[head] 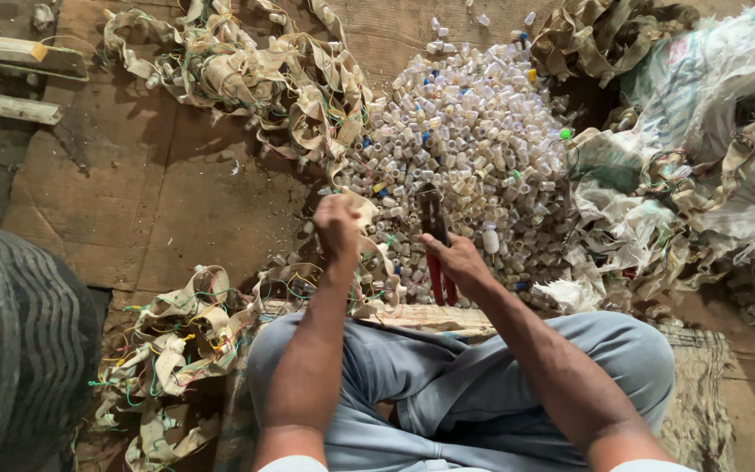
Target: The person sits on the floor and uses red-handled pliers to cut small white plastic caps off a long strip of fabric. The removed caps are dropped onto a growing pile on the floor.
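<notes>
A brown wooden floor filled most of the frame. On the right edge lay a heap of torn, dirty sacks, reaching from the top down past the middle. At the lower left corner curved a dark ribbed tyre. In the upper centre spread a wide pile of small pale plastic caps, with a few blue, green and yellow ones among them. A long tangle of beige fabric strips, threaded with coloured wires, ran across the upper left and down toward the middle; a second, smaller tangle lay at the lower left, just beside the person's knee. The person sat at the bottom centre in grey-blue trousers, forearms stretched forward, with a woven mat under the right leg.

The left hand, at the centre of the frame, was closed in a fist around the end of a strip from the tangle. The right hand, just right of it and apart from it, was clamped on the red handles of a pair of pliers, whose dark jaws pointed up toward the cap pile; whether they gripped anything could not be told.
</notes>
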